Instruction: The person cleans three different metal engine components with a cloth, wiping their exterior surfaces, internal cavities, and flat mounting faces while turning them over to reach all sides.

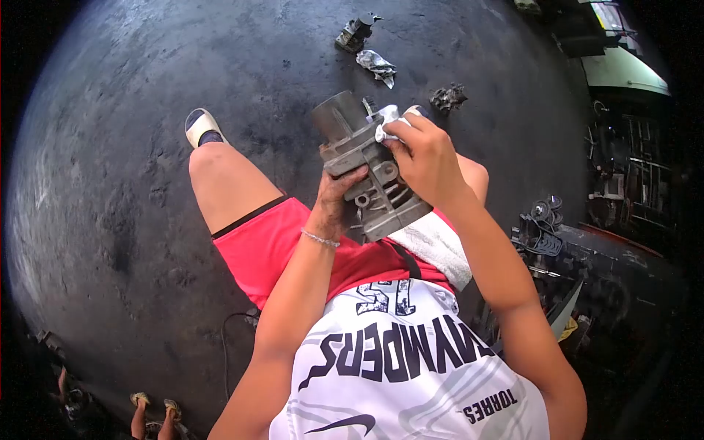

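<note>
A grey metal engine cylinder [370, 172], with a round sleeve at its upper end and fins lower down, is held tilted above my lap. My left hand [339, 192] grips it from the left side, fingers wrapped over its edge. My right hand [425, 158] pinches a white cloth [389, 123] against the upper right part of the cylinder, beside the sleeve. A white towel [438, 248] lies over my thigh, below the cylinder.
On the dark floor ahead lie a metal part [356, 34], a crumpled cloth [377, 67] and a dirty crumpled lump [449, 97]. Machine parts [541, 233] stand at the right, near a tool rack [645, 161]. Another person's feet [155, 402] show at the lower left.
</note>
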Action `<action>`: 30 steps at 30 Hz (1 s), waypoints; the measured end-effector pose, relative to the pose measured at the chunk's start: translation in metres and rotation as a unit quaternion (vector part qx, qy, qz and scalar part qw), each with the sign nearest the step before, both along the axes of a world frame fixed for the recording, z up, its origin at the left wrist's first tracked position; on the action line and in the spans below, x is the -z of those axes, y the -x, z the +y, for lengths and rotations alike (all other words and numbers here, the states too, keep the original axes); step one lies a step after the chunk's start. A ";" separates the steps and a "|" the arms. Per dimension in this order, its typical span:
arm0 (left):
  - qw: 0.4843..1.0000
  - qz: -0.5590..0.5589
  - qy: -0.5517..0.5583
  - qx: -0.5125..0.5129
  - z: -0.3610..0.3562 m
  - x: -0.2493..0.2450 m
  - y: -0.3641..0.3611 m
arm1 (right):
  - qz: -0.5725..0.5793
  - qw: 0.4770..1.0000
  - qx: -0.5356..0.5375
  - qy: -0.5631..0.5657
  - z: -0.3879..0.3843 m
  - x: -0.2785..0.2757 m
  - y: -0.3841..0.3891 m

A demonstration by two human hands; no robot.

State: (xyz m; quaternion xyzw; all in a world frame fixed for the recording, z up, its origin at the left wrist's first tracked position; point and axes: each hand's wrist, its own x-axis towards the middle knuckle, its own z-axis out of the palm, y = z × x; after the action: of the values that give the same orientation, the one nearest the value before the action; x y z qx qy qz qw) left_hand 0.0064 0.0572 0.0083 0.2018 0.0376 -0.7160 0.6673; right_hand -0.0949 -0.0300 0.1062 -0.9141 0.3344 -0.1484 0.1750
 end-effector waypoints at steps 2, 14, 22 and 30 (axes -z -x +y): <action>0.999 -0.026 -0.003 -0.020 -0.001 0.010 0.004 | -0.008 0.999 0.031 0.004 -0.001 0.000 -0.002; 0.999 -0.027 0.020 -0.025 -0.004 0.015 0.009 | -0.027 0.998 -0.050 -0.027 0.007 0.003 0.003; 1.000 -0.002 0.005 0.027 -0.001 0.005 0.006 | -0.014 0.993 0.033 -0.115 -0.003 0.006 0.011; 1.000 -0.004 0.003 -0.029 -0.002 0.011 0.002 | -0.013 0.999 0.001 0.047 0.030 0.000 0.014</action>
State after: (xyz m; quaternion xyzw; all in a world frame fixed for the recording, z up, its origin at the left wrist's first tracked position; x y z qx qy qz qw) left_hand 0.0042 0.0554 -0.0023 0.2017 0.0383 -0.6956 0.6885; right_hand -0.1085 -0.0003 0.1060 -0.9189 0.3259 -0.1756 0.1362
